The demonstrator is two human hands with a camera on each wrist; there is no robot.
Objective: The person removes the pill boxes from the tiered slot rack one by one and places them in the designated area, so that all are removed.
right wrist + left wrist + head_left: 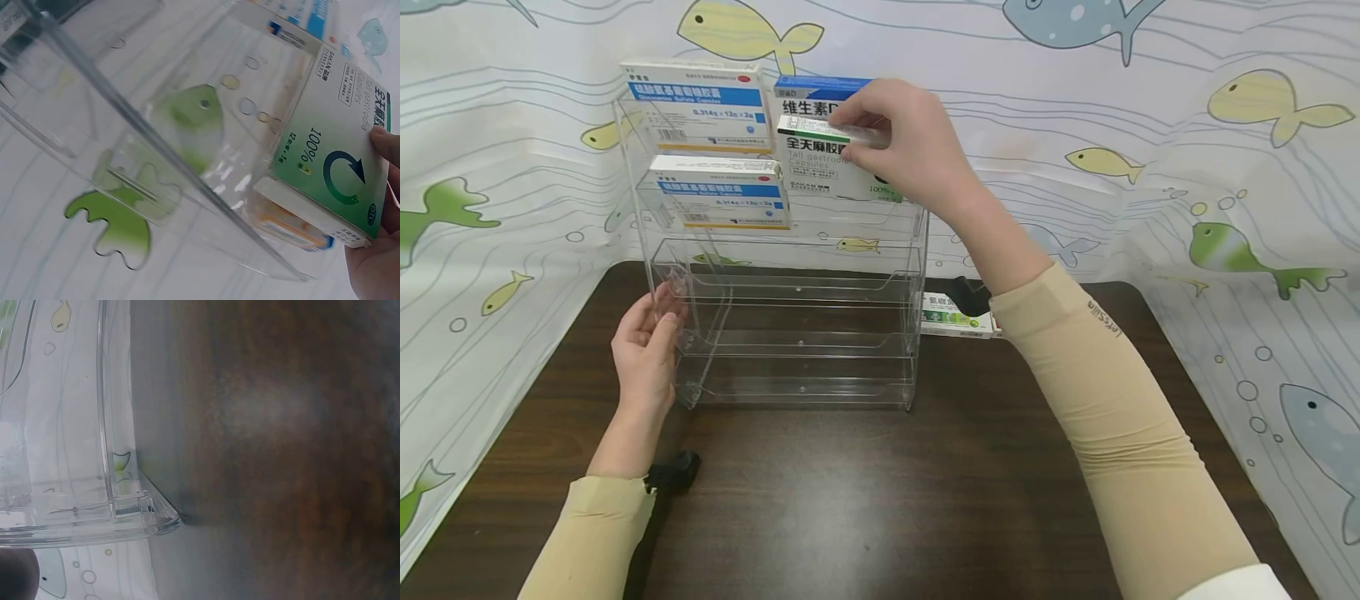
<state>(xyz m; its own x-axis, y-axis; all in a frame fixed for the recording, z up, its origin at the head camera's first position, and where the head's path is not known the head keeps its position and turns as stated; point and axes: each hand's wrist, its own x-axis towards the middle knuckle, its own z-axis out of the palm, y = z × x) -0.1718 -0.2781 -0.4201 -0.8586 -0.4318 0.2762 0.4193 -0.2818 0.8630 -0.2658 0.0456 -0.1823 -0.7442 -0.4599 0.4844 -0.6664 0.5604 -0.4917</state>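
Observation:
My right hand (919,148) pinches a white and green medicine box (811,171) by its top edge, thumb in front. The box hangs at the second tier of a clear acrylic display rack (805,390), overlapping a blue and white medicine box (820,86) on the top tier. In the right wrist view the held box (312,147) shows its green end, beside the clear side panel. Low on the rack's left side, my left hand (643,354) grips the edge, thumb in front. Only a dark, blurred fingertip shows in the left wrist view.
Two matching blue and white medicine boxes stand on the left, one on the top tier (700,108), one on the tier below (722,196). A green and white box (955,317) lies on the dark wooden table (820,500) behind the rack's right side. Fish-patterned sheeting (1150,167) surrounds the table.

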